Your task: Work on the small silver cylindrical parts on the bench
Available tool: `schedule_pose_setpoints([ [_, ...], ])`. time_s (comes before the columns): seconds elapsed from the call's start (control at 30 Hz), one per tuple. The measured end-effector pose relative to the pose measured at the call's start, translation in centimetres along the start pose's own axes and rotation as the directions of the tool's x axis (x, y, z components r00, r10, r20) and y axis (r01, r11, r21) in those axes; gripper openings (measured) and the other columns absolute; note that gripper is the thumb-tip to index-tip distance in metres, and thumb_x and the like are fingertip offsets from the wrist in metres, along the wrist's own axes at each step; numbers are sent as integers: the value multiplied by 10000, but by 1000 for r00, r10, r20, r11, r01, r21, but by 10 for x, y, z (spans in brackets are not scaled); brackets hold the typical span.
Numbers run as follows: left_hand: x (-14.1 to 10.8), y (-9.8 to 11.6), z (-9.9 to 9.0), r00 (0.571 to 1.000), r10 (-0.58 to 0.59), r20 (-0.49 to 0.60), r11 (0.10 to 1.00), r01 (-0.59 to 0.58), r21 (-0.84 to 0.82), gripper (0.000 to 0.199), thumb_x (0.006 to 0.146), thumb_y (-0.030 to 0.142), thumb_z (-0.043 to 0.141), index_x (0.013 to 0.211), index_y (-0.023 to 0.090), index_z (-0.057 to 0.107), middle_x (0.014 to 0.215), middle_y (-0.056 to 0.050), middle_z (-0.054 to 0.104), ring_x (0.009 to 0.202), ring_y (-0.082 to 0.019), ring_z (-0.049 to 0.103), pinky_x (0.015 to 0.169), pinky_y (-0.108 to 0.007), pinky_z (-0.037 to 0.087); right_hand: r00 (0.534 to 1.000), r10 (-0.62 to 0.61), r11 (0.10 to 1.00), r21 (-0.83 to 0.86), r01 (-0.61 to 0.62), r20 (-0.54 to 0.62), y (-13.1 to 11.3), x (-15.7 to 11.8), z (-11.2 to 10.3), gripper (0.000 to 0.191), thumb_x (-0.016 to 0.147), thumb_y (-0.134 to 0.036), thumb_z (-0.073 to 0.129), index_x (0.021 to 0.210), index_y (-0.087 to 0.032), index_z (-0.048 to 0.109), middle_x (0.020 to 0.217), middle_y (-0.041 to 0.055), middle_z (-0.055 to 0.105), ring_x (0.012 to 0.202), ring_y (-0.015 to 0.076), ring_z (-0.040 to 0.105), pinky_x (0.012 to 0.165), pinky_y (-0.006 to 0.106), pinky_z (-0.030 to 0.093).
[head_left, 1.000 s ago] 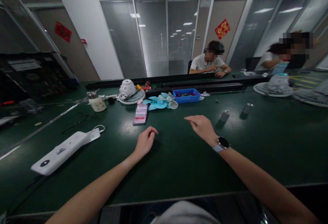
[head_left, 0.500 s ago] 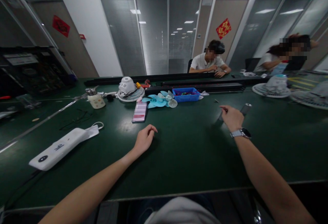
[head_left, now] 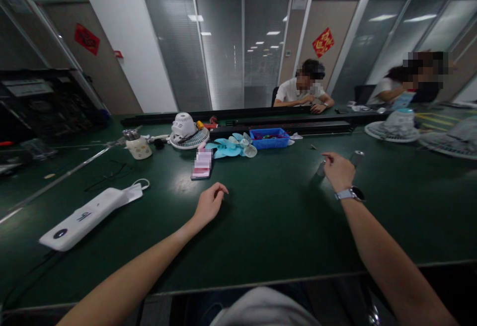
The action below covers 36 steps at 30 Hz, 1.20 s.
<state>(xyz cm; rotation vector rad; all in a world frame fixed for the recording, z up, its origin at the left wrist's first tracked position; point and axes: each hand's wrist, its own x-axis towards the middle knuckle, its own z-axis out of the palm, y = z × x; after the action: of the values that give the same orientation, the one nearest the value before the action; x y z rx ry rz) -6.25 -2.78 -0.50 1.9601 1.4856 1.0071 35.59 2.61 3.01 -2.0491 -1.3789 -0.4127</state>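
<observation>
My left hand (head_left: 209, 203) rests on the green table (head_left: 261, 226), its fingers loosely curled in with nothing visible in them. Just beyond it lies a phone (head_left: 202, 163) with a lit screen. Over to the right, my right hand (head_left: 339, 171), a watch on its wrist, has its fingers bent around a grey metal cylinder (head_left: 321, 168). The cylinder shows below the index fingertip. Another grey cylindrical piece (head_left: 357, 158) sticks out on the far side of the hand. Whether both belong to one object is hidden by the hand.
Light-blue fan blades (head_left: 228, 147), a white fan part (head_left: 184, 124) and a blue bin (head_left: 270, 138) stand along the middle. A white power bank-like device (head_left: 84, 219) lies left, near a cream jar (head_left: 138, 146). Fan parts (head_left: 395, 127) sit right. Two people (head_left: 305, 87) sit opposite.
My right hand has tilted very slightly, and the grey cylinder by its fingertip shows more clearly. My left hand stays nearly still. The view has shifted a little.
</observation>
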Motion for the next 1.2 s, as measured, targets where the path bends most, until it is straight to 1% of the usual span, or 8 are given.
schedule_pose_setpoints([
  [0.27,1,-1,0,1000,-13,9,1000,13,12,224,838,219,400,867,194,620,684,18,574,660,-161,566,644,-266,396,998,29,999,-26,-27,64,0,2,-4,310,879,-231,475,1063,-243,723,914,85,717,783,218,640,631,291,413],
  [0.53,0,1,0,1000,7,27,1000,-8,24,230,848,230,399,869,199,625,694,16,584,666,-160,567,651,-260,404,991,62,997,-60,-55,120,2,3,-6,300,876,-253,484,1048,-246,730,923,95,716,811,231,649,651,298,430],
  [0.63,-1,2,0,1000,14,23,999,-14,28,229,846,229,399,865,197,625,680,17,581,658,-161,566,641,-257,405,991,51,997,-56,-45,123,3,3,-6,295,886,-286,493,1082,-253,712,939,102,713,836,247,651,672,314,446],
  [0.7,-1,3,0,1000,17,14,999,-17,32,229,842,226,399,860,197,626,670,18,581,656,-163,567,641,-258,409,992,39,998,-53,-32,122,5,3,-4,322,882,-340,521,1136,-228,684,956,123,707,858,258,654,682,322,456],
  [0.77,-2,4,0,1000,25,12,999,-25,35,231,841,224,399,859,197,627,674,16,588,661,-164,572,645,-259,414,990,35,998,-55,-28,139,10,4,1,407,855,-403,568,1195,-194,645,980,143,700,872,266,657,681,325,465],
  [0.87,-1,4,1,999,28,30,998,-30,48,236,843,222,399,868,195,631,697,12,601,665,-165,580,642,-262,414,974,59,997,-71,-45,220,18,5,11,498,803,-453,629,1214,-173,620,994,148,700,870,270,667,671,320,472],
  [1.0,-1,4,1,999,35,39,997,-38,63,240,845,219,399,876,192,636,694,9,597,668,-169,583,648,-269,412,948,98,993,-91,-73,302,25,7,21,488,788,-474,644,1157,-155,637,992,154,706,883,286,676,660,316,470],
  [1.2,-3,3,4,996,67,58,995,-71,68,243,855,212,390,877,193,631,728,2,616,692,-170,593,667,-273,413,941,118,991,-104,-89,316,21,7,18,455,796,-470,646,1119,-150,637,973,157,709,878,292,682,658,322,480],
])
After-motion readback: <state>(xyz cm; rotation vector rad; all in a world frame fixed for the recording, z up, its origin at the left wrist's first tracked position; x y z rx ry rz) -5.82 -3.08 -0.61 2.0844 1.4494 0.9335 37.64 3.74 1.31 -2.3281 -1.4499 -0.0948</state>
